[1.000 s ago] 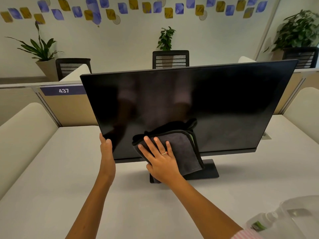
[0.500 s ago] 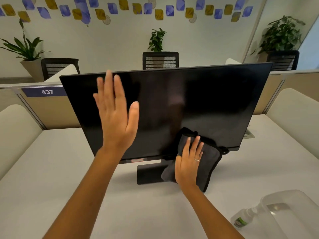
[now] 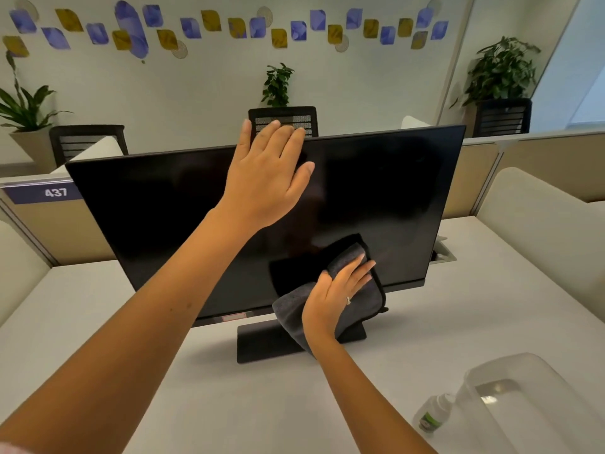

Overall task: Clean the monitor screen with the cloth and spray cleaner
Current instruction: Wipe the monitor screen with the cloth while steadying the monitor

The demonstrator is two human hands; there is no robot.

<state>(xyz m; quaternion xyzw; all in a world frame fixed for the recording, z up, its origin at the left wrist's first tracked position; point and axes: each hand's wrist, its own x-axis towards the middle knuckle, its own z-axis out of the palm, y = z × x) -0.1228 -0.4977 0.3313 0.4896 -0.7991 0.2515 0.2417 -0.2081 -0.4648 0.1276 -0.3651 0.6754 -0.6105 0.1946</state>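
Observation:
A black monitor (image 3: 386, 198) stands on a flat black base (image 3: 258, 345) in the middle of the white desk (image 3: 98, 322). My right hand (image 3: 337, 299) presses a dark grey cloth (image 3: 363, 303) flat against the screen's lower middle, fingers straight. My left hand (image 3: 268, 172) is raised in front of the screen's top edge near the middle, fingers straight and together. A small spray bottle (image 3: 432, 414) with a green label lies on the desk at the lower right, apart from both hands.
A clear plastic tray (image 3: 537, 381) sits at the lower right beside the bottle. Padded dividers flank the desk on both sides. Behind the monitor are a partition marked 437 (image 3: 55, 192), office chairs and potted plants. A cable port (image 3: 443, 253) lies behind the monitor's right edge.
My left hand left the monitor's lower left corner, rose and moved right to the top edge. My right hand slid the cloth rightward along the bottom of the screen.

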